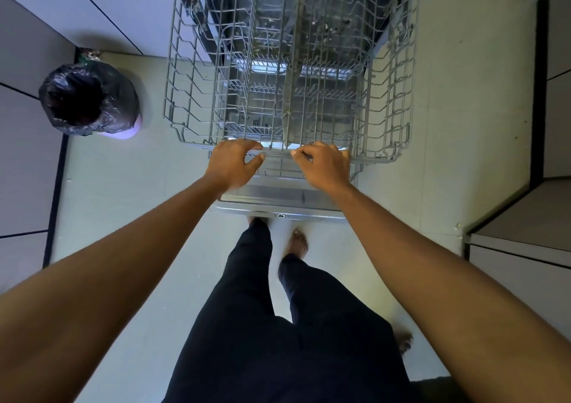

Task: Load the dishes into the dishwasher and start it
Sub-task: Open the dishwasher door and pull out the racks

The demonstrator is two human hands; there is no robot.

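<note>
The dishwasher stands open with its door (pixel 278 198) folded down flat in front of me. A grey wire upper rack (pixel 185 93) is pulled far out above the door and holds no dishes. My left hand (pixel 231 163) grips the rack's front rail left of centre, fingers curled over the wire. My right hand (pixel 324 165) grips the same rail right of centre. Below, through the wires, a lower rack (pixel 324 95) shows, also without dishes. No dishes are in view.
A bin lined with a black bag (pixel 88 100) stands on the floor to the left. Grey cabinet fronts (pixel 27 143) run along the left, and a counter edge (pixel 525 217) juts in at the right. My legs and bare feet stand just before the door.
</note>
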